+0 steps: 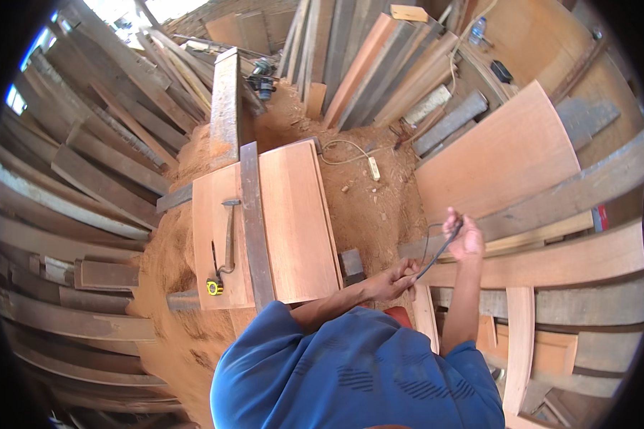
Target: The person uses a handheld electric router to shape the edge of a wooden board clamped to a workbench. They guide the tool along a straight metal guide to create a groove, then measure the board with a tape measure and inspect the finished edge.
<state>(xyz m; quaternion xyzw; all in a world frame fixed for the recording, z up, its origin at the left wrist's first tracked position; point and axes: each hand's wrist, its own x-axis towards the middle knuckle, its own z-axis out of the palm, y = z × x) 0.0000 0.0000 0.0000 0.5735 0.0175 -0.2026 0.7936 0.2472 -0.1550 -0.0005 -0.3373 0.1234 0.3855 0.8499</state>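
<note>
At the far left, stacked planks (86, 171) are seen leaning in rows, with sawdust (172, 250) heaped at their foot. Just right of the sawdust, a pale wood panel (293, 222) is laid flat as a table, and a grey batten (254, 222) is laid lengthwise across it. On the panel's left strip, a hammer (229, 236) is laid along the batten, and a yellow tape measure (215, 287) is set at the near corner, just below it. Further back, a power tool (262, 77) is seen on the sawdust beside an upright beam (225, 107). Right of the panel, a white power strip (373, 168) with its cable is laid on the ground, and a small wood block (350, 263) is seen near the panel's near right corner.

A thin black cord (440, 250) is held taut between the two hands, well right of the panel and above the ground. The left hand (392, 282) is closed, its grip pinching the cord's lower end. The right hand (464, 236) is raised higher, its grip closed on the cord's upper end, from which a loop is seen hanging. Behind the hands, a broad plywood sheet (501, 157) and long boards (572, 257) are stacked.
</note>
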